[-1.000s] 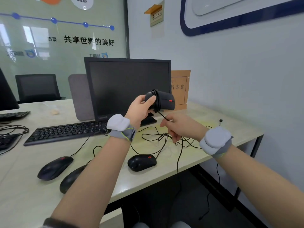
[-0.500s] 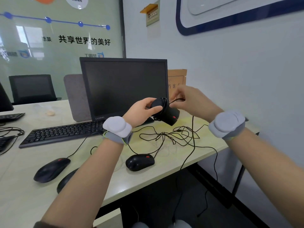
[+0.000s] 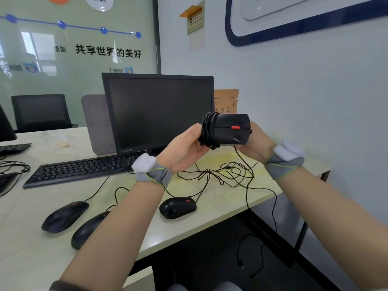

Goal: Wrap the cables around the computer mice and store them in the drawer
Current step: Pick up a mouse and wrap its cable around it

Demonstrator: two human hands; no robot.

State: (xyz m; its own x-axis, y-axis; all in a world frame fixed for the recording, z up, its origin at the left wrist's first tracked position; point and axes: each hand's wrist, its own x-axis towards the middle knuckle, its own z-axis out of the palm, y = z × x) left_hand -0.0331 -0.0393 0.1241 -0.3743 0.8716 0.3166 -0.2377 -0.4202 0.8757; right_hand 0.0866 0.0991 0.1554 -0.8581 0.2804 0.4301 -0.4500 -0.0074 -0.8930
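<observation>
mouse [image 3: 230, 129] between both hands | left hand [image 3: 184, 150] grips coiled end | right hand [image 3: 255, 143] mostly hidden

We see bare forearms, our left wrist band [image 3: 151, 172] grey with thin yellow-green piping, a rounded white pod on top, our right wrist band [image 3: 285, 159] matching, same white pod, dark sleeve edge [image 3: 60, 286] at left elbow

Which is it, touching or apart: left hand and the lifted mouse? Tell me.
Touching. The head view shows the left hand gripping the cable-wrapped end of the lifted mouse.
</observation>
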